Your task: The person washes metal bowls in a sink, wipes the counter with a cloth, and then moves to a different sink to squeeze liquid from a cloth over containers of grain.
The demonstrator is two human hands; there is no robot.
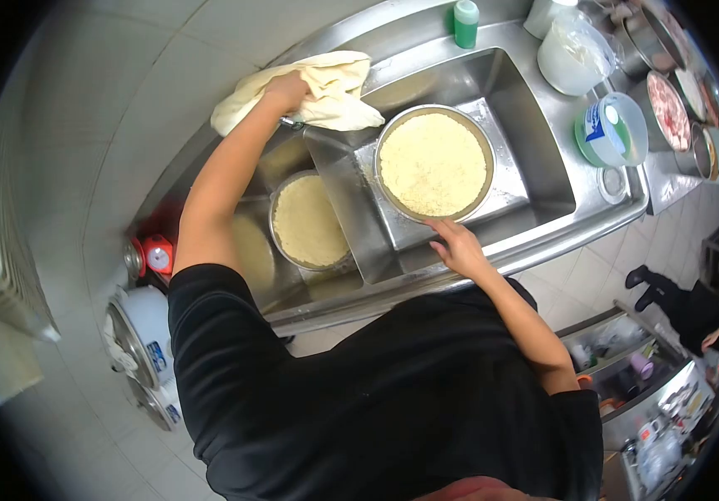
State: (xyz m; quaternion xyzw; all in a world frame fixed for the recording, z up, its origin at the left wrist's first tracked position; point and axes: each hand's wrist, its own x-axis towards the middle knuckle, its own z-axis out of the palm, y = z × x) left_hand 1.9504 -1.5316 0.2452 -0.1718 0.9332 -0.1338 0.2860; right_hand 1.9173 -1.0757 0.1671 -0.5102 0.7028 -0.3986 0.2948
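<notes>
At the back of the sink, my left hand (288, 90) is closed on a pale yellow cloth (338, 83); its fingertips are partly hidden in the folds. Below that cloth, part of the metal faucet (292, 123) shows. A round metal pan (490, 171) filled with pale yellow, grainy food (433, 163) is in the right basin. My right hand (459, 248) touches the pan's near rim with outstretched fingers, thumb apart. In the left basin stands a second round pan (274, 219) with similar yellow contents (309, 221), partly behind the divider.
A green-filled bottle (465, 25) stands on the sink's back ledge. White bucket (575, 54), clear tub (610, 129) and a pan of raw meat (667, 108) are at right. A red scale (157, 253) is at left. Another person (693, 309) stands far right.
</notes>
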